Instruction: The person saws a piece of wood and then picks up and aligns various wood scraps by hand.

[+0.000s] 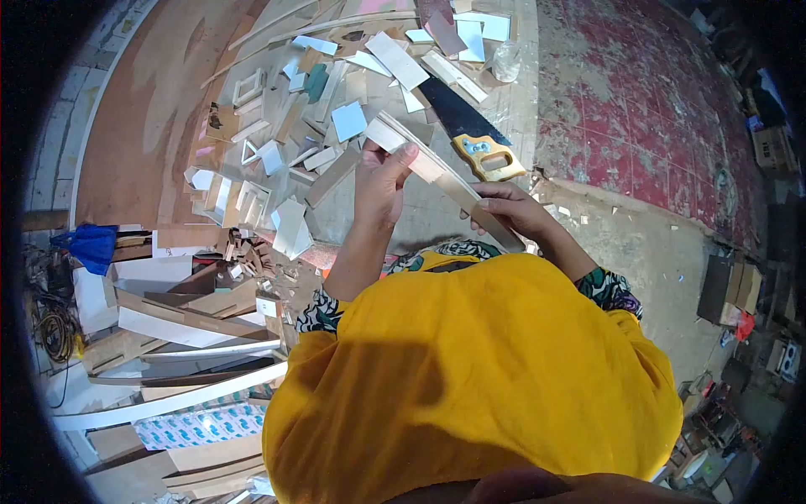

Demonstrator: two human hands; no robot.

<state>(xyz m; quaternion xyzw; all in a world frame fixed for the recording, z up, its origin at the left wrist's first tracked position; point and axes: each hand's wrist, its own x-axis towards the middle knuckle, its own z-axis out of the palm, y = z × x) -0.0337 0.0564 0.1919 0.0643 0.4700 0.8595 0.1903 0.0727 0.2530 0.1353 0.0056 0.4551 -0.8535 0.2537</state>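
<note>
A long, narrow wooden strip (pixel 460 191) slants across in front of my body, held off the work surface. My left hand (pixel 382 181) pinches its far end, thumb on top, where a shorter pale wood piece (pixel 411 153) lies along the strip. Farther down, my right hand (pixel 514 208) is closed around the near part, with fingers over the edge. Just beyond the strip rests a handsaw with a dark blade (pixel 457 107) and a yellow wooden handle (pixel 489 160).
Wood and board offcuts cover the surface, among them a light blue square (pixel 348 122) and a pale plank (pixel 397 60). A clear plastic cup (pixel 505 62) stands at the back. Long boards (pixel 193 323) pile up at lower left. Worn red flooring (pixel 638 101) lies to the right.
</note>
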